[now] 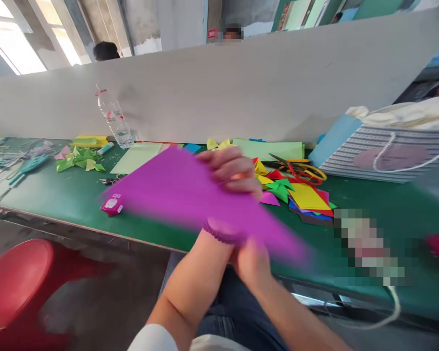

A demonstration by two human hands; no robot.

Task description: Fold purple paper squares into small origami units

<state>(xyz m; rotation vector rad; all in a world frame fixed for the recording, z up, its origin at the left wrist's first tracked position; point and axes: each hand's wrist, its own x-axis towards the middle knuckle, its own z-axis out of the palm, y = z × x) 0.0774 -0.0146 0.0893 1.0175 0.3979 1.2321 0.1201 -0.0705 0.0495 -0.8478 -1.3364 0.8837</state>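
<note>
A sheet of purple paper (190, 195), folded to a point and blurred by motion, fills the middle of the view above the green-topped table (373, 204). My left hand (229, 170), with a purple band at its wrist, curls its fingers over the sheet's upper part. My right hand (252, 261) grips the sheet's lower part near my lap. Just beyond the sheet lies a heap of coloured paper (307, 197), with red-handled scissors (300, 170) beside it.
Folded green paper pieces (78, 163), a water bottle (115, 122) and a small pink packet (111, 204) sit on the table. A grey partition (212, 92) runs behind it, with a striped paper bag (384, 156) at right. A red stool (18, 287) stands at lower left.
</note>
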